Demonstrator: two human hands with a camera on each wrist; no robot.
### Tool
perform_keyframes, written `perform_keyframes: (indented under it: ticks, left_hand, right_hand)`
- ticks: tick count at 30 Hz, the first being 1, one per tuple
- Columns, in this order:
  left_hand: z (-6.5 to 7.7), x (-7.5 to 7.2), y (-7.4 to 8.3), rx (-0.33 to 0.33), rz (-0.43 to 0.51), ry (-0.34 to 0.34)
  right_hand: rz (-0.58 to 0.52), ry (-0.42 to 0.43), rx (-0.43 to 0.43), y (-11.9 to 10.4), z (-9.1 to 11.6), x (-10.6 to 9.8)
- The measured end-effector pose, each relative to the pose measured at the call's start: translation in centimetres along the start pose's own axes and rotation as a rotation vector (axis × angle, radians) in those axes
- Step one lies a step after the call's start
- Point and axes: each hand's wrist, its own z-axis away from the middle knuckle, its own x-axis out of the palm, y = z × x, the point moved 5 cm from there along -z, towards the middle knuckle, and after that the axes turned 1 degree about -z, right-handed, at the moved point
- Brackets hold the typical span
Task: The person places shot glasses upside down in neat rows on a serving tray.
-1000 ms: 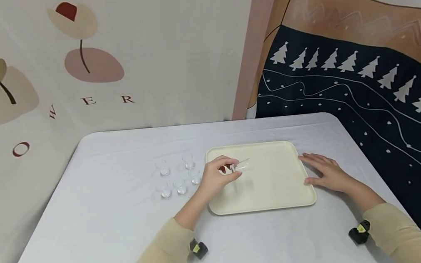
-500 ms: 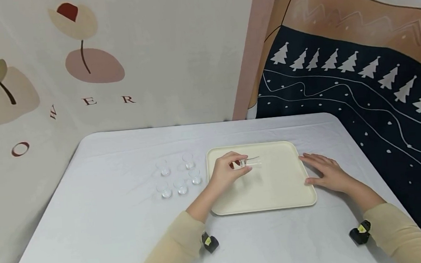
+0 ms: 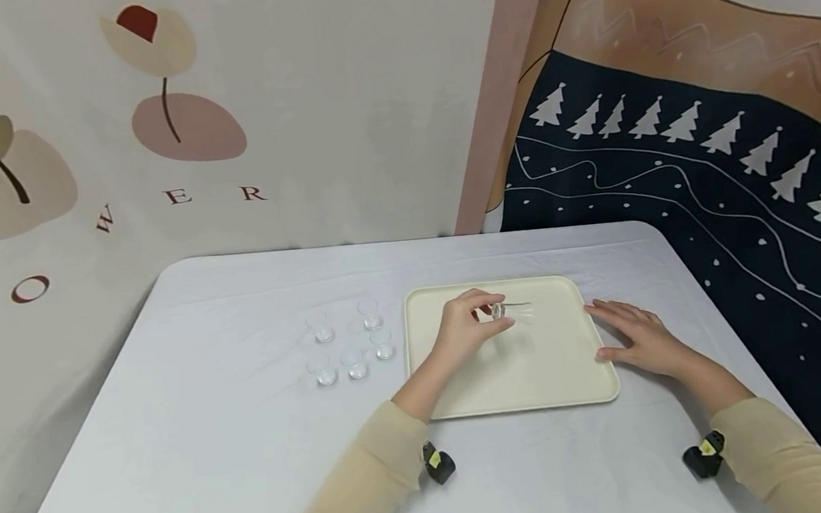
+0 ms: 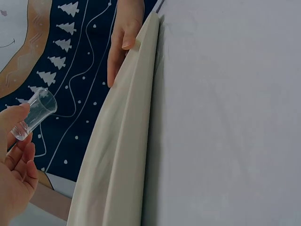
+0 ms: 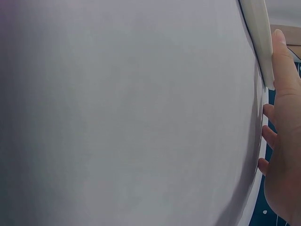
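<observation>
My left hand [image 3: 460, 335] pinches a small clear shot glass [image 4: 41, 110] near its thick base, thumb on one side and fingers on the other. The glass lies tipped on its side in the air over the cream tray [image 3: 538, 372], its mouth pointing right in the head view. At the tray's right edge, my right hand [image 3: 641, 338] rests with fingers spread and fairly straight, the fingertips and thumb at the rim. In the right wrist view the thumb [image 5: 283, 66] lies along the tray's side.
Left of the tray, several more clear shot glasses [image 3: 356, 365] stand upright in a loose group on the white tablecloth [image 3: 212, 420]. Behind the table hang a flower-print curtain [image 3: 340, 116] and a dark cloth [image 3: 593, 167] with white trees.
My left hand has carried the shot glass to the right, from the tray's left part towards its middle, with the glass turning level. The right hand stays at the rim.
</observation>
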Motion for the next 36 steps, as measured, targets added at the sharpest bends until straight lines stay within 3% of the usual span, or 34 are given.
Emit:
perform_keyframes:
  ticks: [8,25,36]
  left_hand:
    - [-0.8,1.4,-0.3,0.013,0.015,0.030]
    - [-1.9,4.4,-0.3,-0.041,0.091,0.052]
    - [-3.0,6.4,0.1,-0.052,0.080,0.058]
  right_hand:
    - [0.000,-0.002,0.005,0.2,0.0,0.1]
    - [-0.005,-0.016,0.017,0.0,0.1,0.0]
    - [-0.003,-0.025,0.024,-0.3,0.1,-0.2]
